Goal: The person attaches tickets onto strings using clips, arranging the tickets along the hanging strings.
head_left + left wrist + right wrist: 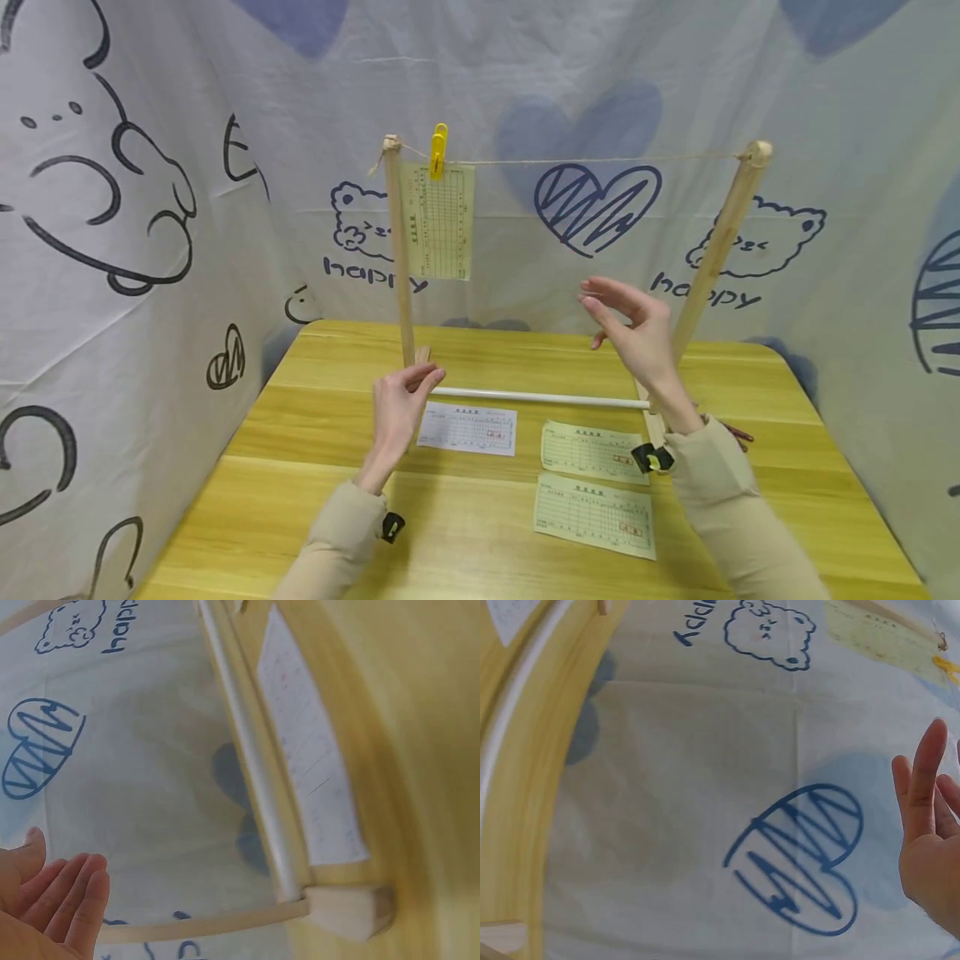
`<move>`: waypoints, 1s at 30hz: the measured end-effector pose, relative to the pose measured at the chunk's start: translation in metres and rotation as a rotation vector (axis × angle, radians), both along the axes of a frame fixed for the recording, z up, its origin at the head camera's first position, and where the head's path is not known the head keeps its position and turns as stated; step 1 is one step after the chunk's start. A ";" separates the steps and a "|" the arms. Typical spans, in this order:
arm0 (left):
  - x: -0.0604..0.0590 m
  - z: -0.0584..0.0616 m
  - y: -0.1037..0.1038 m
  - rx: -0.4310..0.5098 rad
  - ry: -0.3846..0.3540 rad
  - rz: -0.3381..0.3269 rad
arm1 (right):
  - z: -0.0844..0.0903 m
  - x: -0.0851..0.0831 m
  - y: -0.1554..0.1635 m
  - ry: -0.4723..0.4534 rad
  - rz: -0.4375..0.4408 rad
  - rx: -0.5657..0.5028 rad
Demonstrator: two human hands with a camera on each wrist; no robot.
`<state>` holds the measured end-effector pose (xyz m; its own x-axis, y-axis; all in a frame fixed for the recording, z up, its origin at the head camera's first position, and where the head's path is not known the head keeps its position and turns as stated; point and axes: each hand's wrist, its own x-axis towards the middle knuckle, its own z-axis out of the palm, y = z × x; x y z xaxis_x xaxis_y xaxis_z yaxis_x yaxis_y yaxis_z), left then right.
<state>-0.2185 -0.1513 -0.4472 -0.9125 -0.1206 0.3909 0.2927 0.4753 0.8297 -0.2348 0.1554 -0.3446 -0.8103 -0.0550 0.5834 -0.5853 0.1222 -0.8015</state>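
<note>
A yellow peg (438, 150) pins one slip (438, 220) to the string (600, 159) by the left post (400, 250); the left hand (401, 404) hovers relaxed, empty; three slips (592, 483) lie on the worktop (750, 500); the right hand (637, 329) is raised, fingers straight, empty.

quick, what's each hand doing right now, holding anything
Left hand: open, fingers relaxed, holding nothing.
Right hand: open, fingers straight, holding nothing.
</note>
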 end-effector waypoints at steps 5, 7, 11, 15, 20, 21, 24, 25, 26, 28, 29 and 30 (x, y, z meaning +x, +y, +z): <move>0.004 -0.015 0.005 0.002 0.007 -0.017 | -0.027 0.006 0.009 -0.028 -0.017 -0.011; 0.005 -0.021 0.007 0.001 0.009 -0.024 | -0.039 0.009 0.011 -0.031 -0.017 -0.019; 0.009 -0.034 0.011 0.029 -0.004 -0.067 | -0.062 0.015 0.017 -0.068 -0.020 -0.031; 0.012 -0.046 0.013 0.067 -0.061 -0.115 | -0.086 0.023 0.025 -0.152 -0.043 0.006; 0.018 -0.060 0.016 0.089 -0.149 -0.167 | -0.113 0.033 0.036 -0.226 -0.076 0.021; 0.019 -0.063 0.016 0.097 -0.160 -0.175 | -0.117 0.035 0.038 -0.235 -0.086 0.021; 0.021 -0.068 0.019 0.116 -0.170 -0.196 | -0.130 0.040 0.044 -0.262 -0.111 0.015; 0.022 -0.070 0.020 0.117 -0.166 -0.202 | -0.134 0.042 0.046 -0.268 -0.115 0.010; 0.022 -0.071 0.022 0.115 -0.159 -0.207 | -0.138 0.043 0.048 -0.269 -0.119 0.008; 0.023 -0.073 0.024 0.100 -0.143 -0.217 | -0.144 0.045 0.051 -0.265 -0.122 0.002; 0.024 -0.075 0.025 0.093 -0.139 -0.220 | -0.146 0.046 0.053 -0.265 -0.121 0.001; 0.024 -0.076 0.026 0.076 -0.136 -0.220 | -0.149 0.047 0.054 -0.264 -0.120 0.002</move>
